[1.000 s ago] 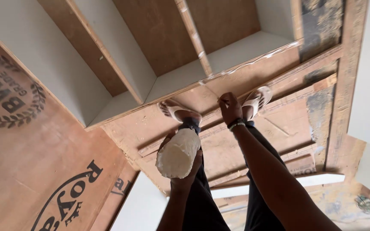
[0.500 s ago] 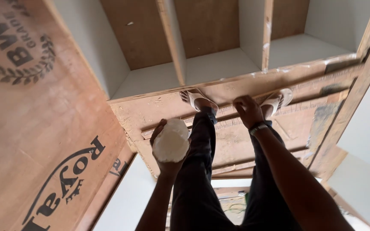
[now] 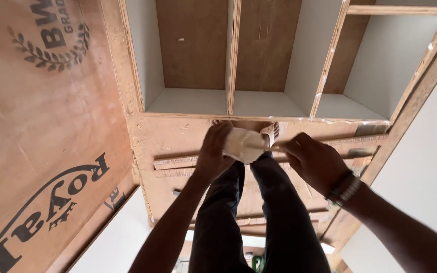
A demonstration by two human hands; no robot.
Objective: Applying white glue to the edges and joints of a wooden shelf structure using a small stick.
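My left hand (image 3: 213,151) is closed around a whitish, rounded lump (image 3: 244,145) and holds it up in front of my legs. My right hand (image 3: 313,161), with a beaded band (image 3: 345,188) at the wrist, has come in from the right. Its fingertips pinch the lump's right edge. Below the hands are my legs in dark trousers (image 3: 259,212). One sandalled foot (image 3: 275,129) peeks out behind the lump, standing on a bare plywood surface (image 3: 178,141).
A plywood cabinet frame with white-lined compartments (image 3: 188,101) and thin upright dividers (image 3: 233,55) fills the top. A large plywood sheet with a printed emblem (image 3: 36,131) stands at the left. White panels lie at the right (image 3: 421,167) and lower left (image 3: 112,237). Thin wood strips (image 3: 178,163) lie on the plywood.
The view has swung toward the cabinet compartments. My left hand raised the lump to the middle, and my right hand left the plywood and came over to pinch it.
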